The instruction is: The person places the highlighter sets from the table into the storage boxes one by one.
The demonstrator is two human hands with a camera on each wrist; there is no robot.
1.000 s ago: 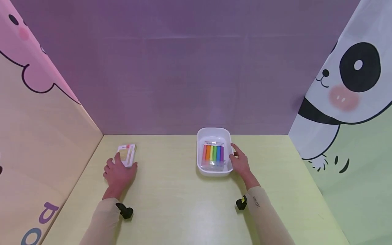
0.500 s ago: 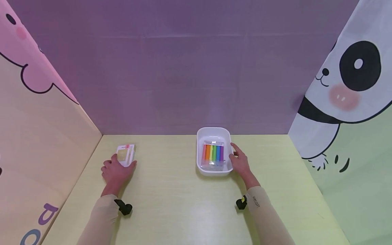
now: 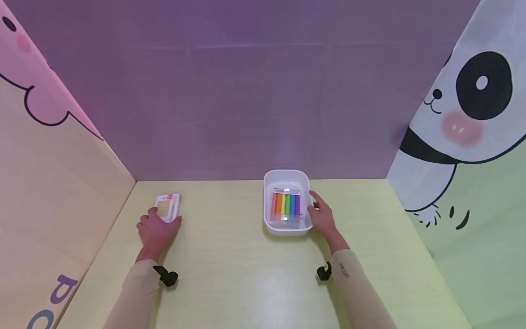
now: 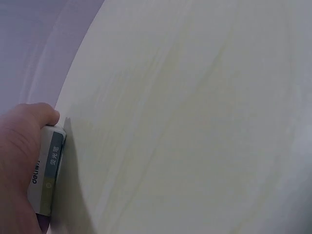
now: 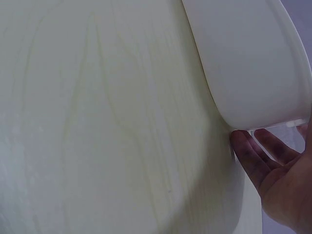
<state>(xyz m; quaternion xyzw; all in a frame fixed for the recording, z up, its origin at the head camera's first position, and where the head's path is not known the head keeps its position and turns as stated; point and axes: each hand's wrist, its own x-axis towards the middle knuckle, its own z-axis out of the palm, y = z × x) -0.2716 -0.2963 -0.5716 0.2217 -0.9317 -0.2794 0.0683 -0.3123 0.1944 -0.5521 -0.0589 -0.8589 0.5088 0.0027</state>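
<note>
At the left of the table lies a small white box (image 3: 174, 209) with a beige panel and red marks. My left hand (image 3: 157, 231) grips its near end, thumb at the right side and fingers at the left. In the left wrist view, the box (image 4: 47, 168) shows "deli" lettering, and a digit curls over its end. A white plastic tray (image 3: 286, 177) stands right of the middle, holding a clear pack of rainbow-coloured markers (image 3: 286, 205). My right hand (image 3: 322, 218) holds the tray's right rim, thumb at the edge. The right wrist view has fingertips (image 5: 240, 138) against the tray's outer wall.
The pale wooden table (image 3: 230, 265) runs back to a purple wall (image 3: 230, 100). A cream side panel (image 3: 49, 183) bounds the left and a panda-printed panel (image 3: 485, 192) the right. Black wrist mounts (image 3: 166, 277) stick out inward from the sleeves.
My left hand has drawn back slightly over the box, its fingers now lower at the near end. The right hand and the tray stay in place; the head view shifts a little.
</note>
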